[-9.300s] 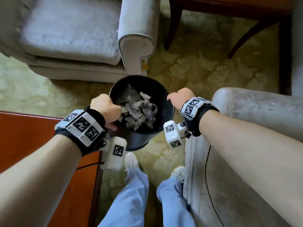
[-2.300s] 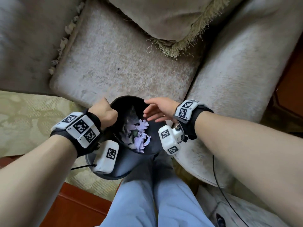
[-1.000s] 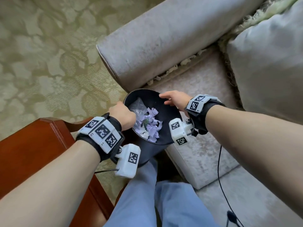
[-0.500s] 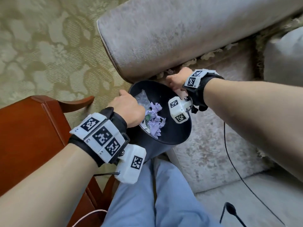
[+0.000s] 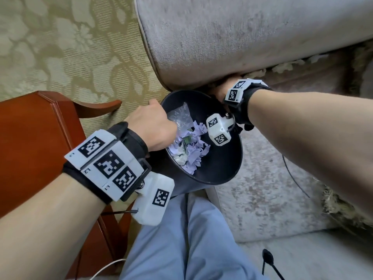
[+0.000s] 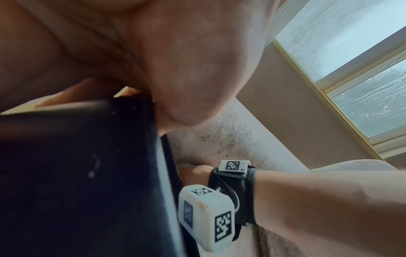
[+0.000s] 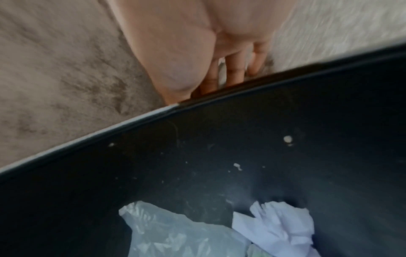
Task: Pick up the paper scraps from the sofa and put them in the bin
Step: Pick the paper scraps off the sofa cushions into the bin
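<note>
Torn lilac-and-white paper scraps (image 5: 189,150) already lay heaped inside the round black plastic bin (image 5: 226,168), beside a clear plastic bag (image 5: 180,116). More pale scraps (image 5: 286,66) sat in the grey velvet sofa (image 5: 232,33) crease, so work remained. Left hand (image 5: 153,126) gripped the rim; right hand (image 5: 222,88) reached into the crease, fingers hidden, grasp unclear.

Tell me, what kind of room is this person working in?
Probably a living room or lounge: an upholstered sofa, patterned carpet, dark wooden furniture, and a window behind.
</note>
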A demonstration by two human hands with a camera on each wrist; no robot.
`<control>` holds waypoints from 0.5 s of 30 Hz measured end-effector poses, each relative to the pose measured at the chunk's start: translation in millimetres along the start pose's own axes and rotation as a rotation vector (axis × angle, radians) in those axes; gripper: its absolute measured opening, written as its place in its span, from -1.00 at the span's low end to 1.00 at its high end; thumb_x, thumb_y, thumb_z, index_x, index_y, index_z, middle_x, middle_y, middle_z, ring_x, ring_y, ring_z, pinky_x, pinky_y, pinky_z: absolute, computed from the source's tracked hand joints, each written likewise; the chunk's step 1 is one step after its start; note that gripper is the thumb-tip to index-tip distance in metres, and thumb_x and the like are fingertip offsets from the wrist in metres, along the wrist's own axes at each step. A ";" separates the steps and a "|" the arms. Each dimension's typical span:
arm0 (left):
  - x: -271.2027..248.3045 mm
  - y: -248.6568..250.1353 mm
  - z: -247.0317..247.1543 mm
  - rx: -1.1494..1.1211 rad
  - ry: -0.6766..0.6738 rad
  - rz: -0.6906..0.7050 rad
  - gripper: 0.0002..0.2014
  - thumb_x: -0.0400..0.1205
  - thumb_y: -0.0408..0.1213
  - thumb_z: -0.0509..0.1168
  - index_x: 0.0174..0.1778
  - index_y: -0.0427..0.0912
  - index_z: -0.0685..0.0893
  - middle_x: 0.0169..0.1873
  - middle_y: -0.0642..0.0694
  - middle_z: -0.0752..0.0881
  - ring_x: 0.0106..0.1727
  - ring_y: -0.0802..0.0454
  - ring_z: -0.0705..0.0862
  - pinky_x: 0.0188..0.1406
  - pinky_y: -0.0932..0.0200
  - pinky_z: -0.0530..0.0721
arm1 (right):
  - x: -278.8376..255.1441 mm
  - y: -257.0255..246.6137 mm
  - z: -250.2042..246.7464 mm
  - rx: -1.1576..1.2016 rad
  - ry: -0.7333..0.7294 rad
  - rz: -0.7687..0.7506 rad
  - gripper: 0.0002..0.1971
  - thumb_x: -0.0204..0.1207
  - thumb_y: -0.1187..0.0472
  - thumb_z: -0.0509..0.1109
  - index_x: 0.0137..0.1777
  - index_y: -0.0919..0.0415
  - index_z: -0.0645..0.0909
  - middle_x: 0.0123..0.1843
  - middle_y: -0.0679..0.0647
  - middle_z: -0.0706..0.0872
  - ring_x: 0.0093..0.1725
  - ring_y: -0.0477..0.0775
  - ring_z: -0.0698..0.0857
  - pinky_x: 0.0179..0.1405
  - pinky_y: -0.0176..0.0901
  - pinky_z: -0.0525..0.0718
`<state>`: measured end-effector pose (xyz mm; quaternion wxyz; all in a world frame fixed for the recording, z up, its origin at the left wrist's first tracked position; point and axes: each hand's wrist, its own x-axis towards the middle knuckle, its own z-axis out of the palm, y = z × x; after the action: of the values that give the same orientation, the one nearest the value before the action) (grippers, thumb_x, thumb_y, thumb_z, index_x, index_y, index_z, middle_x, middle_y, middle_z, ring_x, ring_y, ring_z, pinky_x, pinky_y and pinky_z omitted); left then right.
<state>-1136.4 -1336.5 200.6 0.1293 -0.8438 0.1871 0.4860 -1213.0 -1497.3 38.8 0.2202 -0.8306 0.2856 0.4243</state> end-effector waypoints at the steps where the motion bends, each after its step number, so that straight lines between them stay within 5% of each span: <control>1: 0.7 -2.4 -0.9 -0.014 -0.003 -0.003 -0.62 0.62 -0.33 0.17 0.35 -0.35 0.39 0.09 -0.33 0.59 0.07 -0.32 0.57 -0.21 0.06 0.44 | 10.1 -0.3 2.9 -0.027 -0.022 -0.006 -0.42 0.66 -0.02 0.13 0.68 -0.14 0.13 0.71 0.11 0.21 0.64 0.45 0.22 0.45 0.54 0.37; 3: 1.5 -6.0 -1.7 -0.027 -0.004 -0.012 -0.70 0.60 -0.34 0.16 0.24 -0.29 0.38 -0.08 -0.22 0.54 -0.07 -0.25 0.54 -0.36 0.06 0.47 | 39.9 10.2 15.5 -0.025 -0.071 0.037 -0.36 0.57 0.00 0.18 0.66 -0.21 0.14 0.71 0.13 0.22 0.61 0.52 0.26 0.35 0.64 0.39; 6: 2.7 -6.9 -0.6 -0.034 0.005 -0.001 -0.66 0.60 -0.34 0.17 0.29 -0.31 0.41 -0.07 -0.23 0.52 -0.08 -0.23 0.52 -0.39 0.06 0.49 | 14.8 6.7 0.9 0.122 -0.025 0.086 -0.47 0.67 0.10 0.19 0.64 0.11 0.32 0.62 0.26 0.38 0.57 0.46 0.37 0.45 0.44 0.43; 9: 4.3 -6.0 -0.9 -0.036 0.010 0.020 -0.57 0.63 -0.31 0.18 0.42 -0.35 0.42 0.13 -0.32 0.61 -0.02 -0.23 0.49 -0.20 0.06 0.46 | -0.7 7.9 -2.1 0.679 -0.066 0.072 -0.67 0.66 0.22 0.28 0.37 0.32 0.59 0.34 0.31 0.67 0.40 0.32 0.61 0.43 0.15 0.57; 12: 4.5 -3.3 -2.8 -0.040 0.007 0.020 -0.59 0.64 -0.31 0.18 0.41 -0.33 0.44 0.28 -0.34 0.61 0.04 -0.25 0.52 -0.10 0.02 0.51 | -19.0 10.2 -4.6 1.014 -0.136 0.163 -0.91 0.47 0.16 0.44 -0.08 0.14 0.73 -0.21 0.07 0.76 -0.14 0.08 0.75 -0.10 -0.15 0.72; 13: 4.0 -1.4 -3.5 -0.050 0.005 0.019 -0.58 0.64 -0.30 0.17 0.42 -0.34 0.44 0.29 -0.35 0.60 0.08 -0.28 0.56 -0.06 -0.01 0.60 | -23.3 12.8 -4.0 1.096 -0.120 0.196 -0.89 0.36 0.14 0.52 -0.16 0.14 0.73 -0.28 0.04 0.72 -0.35 0.00 0.67 -0.36 -0.23 0.63; 15: 3.4 1.6 -4.5 -0.067 0.008 0.019 -0.60 0.63 -0.32 0.16 0.39 -0.36 0.46 0.26 -0.36 0.61 0.15 -0.34 0.62 0.02 -0.05 0.71 | -37.4 19.1 -7.7 1.163 -0.033 0.240 -0.79 0.16 0.09 0.61 -0.27 0.18 0.74 -0.35 0.01 0.73 -0.53 -0.05 0.57 -0.55 -0.29 0.48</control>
<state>-1132.1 -1340.4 199.8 0.0955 -0.8478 0.1790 0.4900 -1239.0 -1505.3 71.7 0.5941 -0.5285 0.5599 0.2329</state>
